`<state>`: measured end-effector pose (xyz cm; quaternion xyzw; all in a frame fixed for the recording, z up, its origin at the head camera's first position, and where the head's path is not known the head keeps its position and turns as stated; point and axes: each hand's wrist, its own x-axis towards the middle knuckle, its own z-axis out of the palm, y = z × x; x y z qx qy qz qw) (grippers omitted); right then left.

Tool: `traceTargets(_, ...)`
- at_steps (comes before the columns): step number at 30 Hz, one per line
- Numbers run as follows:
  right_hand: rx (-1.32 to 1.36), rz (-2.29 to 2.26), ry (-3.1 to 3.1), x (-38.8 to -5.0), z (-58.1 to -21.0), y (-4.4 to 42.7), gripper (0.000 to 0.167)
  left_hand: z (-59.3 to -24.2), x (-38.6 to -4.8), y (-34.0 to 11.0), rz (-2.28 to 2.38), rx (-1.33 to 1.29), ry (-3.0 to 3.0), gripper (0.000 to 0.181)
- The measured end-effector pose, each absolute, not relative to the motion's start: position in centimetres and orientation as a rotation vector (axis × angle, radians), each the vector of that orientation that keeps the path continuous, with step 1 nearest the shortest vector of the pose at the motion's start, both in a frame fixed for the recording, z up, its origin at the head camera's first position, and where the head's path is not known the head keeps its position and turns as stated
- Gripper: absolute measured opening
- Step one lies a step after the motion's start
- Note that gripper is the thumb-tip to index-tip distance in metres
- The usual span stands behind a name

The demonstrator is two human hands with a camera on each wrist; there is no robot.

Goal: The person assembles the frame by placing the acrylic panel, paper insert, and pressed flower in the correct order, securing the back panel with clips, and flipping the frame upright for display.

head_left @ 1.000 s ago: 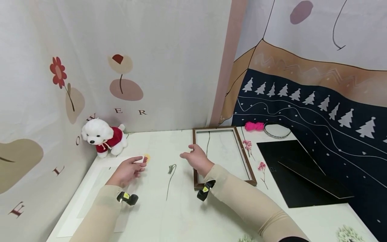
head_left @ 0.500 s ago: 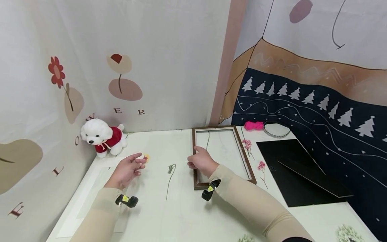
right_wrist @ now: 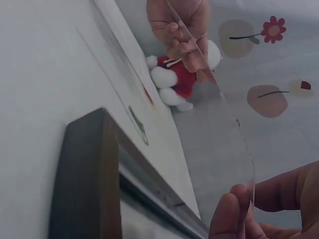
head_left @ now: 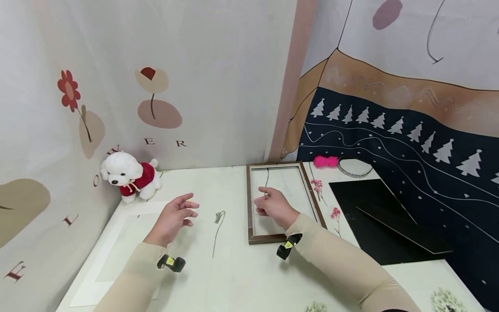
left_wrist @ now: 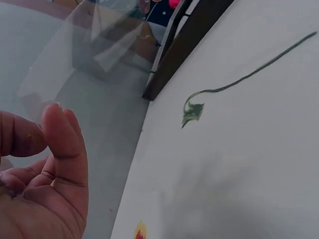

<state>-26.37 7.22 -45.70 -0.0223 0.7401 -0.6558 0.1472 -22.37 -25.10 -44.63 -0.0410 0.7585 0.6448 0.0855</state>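
Observation:
A clear, thin sheet [right_wrist: 230, 144] spans the gap between my two hands, hardly visible in the head view. My left hand [head_left: 173, 219] pinches one end of it above the table's left half. The right hand [head_left: 277, 208] pinches the other end between thumb and fingers, over the brown picture frame [head_left: 267, 238]. That frame lies flat, partly covered by the right hand and forearm. Below the sheet, a green stem [head_left: 217, 232] with a curled top lies on the white table. A small yellow-and-red flower [left_wrist: 140, 231] is near the left hand, mostly hidden in the head view.
White plush dog [head_left: 130, 177] at the back left, beside pale sheets [head_left: 124, 247]. Right of the frame lie pink flower sprigs [head_left: 335, 213], a black backing board [head_left: 358, 203], pink yarn [head_left: 325, 161] and a band [head_left: 354, 173]. Whitish flower clusters [head_left: 446, 300] sit at the front.
The right hand has moved right, from the frame's left edge to above its opening, with fingers drawn closer together. The left hand has shifted slightly right, covering more of the yellow flower.

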Motion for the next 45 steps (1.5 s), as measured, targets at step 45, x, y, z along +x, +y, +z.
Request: traceTargets(45, 0.184, -1.674, 2.379, -26.2, -46.4, 21.9, 0.054, -47.6, -27.0, -11.5, 1.722, 0.168, 2.275, 0.062)
